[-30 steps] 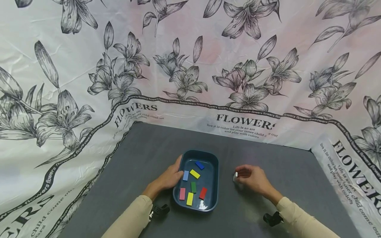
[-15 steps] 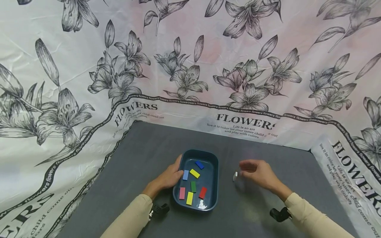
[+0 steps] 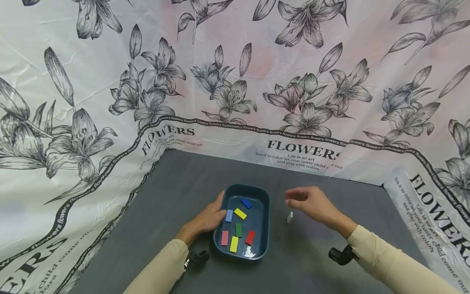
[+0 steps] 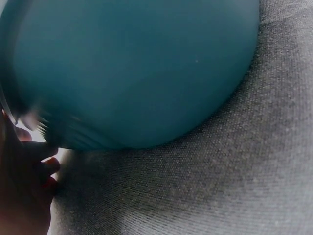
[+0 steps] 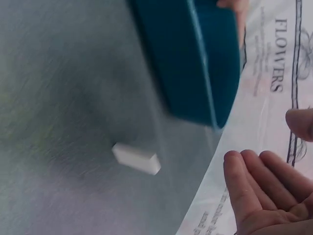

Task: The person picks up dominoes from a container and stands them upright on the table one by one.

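R hand (image 3: 313,204) spread, wht block (image 3: 290,217) nr it (apart); L hand (image 3: 207,218) grips tray (image 3: 259,218).

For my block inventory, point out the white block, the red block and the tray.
White block (image 5: 135,159), right wrist view: its long face.
Red block (image 3: 250,237), head view: its upper face.
Tray (image 3: 258,214), head view: bare floor, right side.

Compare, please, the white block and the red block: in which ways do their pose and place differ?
The white block stands upright, while the red block lies flat. The white block is on the grey table, outside the dark blue tray; the red block is inside the tray. Both are rectangular, and neither is being held.
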Demonstrator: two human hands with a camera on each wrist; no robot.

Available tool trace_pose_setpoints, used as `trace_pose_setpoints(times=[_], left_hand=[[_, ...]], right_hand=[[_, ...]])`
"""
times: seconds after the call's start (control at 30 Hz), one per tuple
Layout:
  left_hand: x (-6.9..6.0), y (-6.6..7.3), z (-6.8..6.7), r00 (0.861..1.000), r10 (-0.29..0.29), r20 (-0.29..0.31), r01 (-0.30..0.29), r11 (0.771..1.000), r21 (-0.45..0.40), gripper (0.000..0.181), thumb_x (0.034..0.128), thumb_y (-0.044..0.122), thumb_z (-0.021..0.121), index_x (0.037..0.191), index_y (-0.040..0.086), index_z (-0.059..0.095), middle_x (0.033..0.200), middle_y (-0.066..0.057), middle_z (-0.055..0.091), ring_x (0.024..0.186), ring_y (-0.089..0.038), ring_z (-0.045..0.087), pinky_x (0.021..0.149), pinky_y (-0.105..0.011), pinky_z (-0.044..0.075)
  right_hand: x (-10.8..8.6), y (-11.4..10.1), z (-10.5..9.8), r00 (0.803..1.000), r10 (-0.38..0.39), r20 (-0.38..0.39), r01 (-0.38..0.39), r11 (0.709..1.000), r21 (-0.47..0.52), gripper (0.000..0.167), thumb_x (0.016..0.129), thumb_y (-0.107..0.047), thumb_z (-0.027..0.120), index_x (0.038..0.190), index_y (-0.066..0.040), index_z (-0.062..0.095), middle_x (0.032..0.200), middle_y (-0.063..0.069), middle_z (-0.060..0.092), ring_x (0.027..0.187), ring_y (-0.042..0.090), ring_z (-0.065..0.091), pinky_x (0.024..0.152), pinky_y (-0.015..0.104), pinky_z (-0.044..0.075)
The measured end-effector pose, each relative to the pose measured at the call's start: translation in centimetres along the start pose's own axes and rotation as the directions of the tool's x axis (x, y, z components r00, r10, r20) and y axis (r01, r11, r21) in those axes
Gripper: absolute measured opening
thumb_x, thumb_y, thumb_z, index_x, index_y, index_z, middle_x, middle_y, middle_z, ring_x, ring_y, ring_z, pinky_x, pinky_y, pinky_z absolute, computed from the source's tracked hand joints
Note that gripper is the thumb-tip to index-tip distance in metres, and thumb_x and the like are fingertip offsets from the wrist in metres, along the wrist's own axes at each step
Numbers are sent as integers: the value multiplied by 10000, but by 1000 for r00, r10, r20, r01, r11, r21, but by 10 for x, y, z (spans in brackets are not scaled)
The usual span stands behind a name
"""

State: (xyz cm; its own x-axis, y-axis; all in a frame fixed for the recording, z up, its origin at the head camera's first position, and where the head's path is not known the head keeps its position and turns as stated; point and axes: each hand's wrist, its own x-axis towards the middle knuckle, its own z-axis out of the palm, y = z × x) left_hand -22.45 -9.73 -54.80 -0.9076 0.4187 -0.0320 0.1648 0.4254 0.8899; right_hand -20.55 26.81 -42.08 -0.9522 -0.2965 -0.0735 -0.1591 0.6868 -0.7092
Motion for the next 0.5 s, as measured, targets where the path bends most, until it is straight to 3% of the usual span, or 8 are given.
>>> trace_pose_setpoints(times=[0.13, 0.27, 0.5], left_hand=[[1, -1, -1, 1000, 6, 5, -6, 1000, -2, 803, 1057, 122, 452, 1768, 135, 80, 1768, -191, 343, 1515, -393, 463, 1299, -663, 267], [1, -2, 0, 1000, 3, 0, -3, 1000, 3, 798, 1064, 129, 453, 1771, 158, 85, 1764, -170, 361, 1506, -372, 475, 1302, -642, 280], [2, -3, 1, 1000, -5, -6, 4, 1000, -2, 795, 1068, 142, 451, 1771, 149, 80, 1775, -153, 343, 1522, -367, 462, 1299, -648, 279]], right_hand=[[6, -13, 1, 997, 33, 70, -41, 991, 127, 462, 1044, -341, 738, 1418, -71, 725, 1382, 135, 756, 1250, 301, 741, 1041, 478, 604], [11, -24, 4, 988, 47, 148, -89, 952, 292, 510, 1052, -277, 729, 1454, 30, 668, 1458, 235, 691, 1282, 340, 732, 1072, 445, 588], [22, -37, 21, 968, 71, 239, -167, 896, 412, 498, 1070, -212, 697, 1454, 99, 633, 1469, 276, 672, 1320, 393, 707, 1062, 433, 588]])
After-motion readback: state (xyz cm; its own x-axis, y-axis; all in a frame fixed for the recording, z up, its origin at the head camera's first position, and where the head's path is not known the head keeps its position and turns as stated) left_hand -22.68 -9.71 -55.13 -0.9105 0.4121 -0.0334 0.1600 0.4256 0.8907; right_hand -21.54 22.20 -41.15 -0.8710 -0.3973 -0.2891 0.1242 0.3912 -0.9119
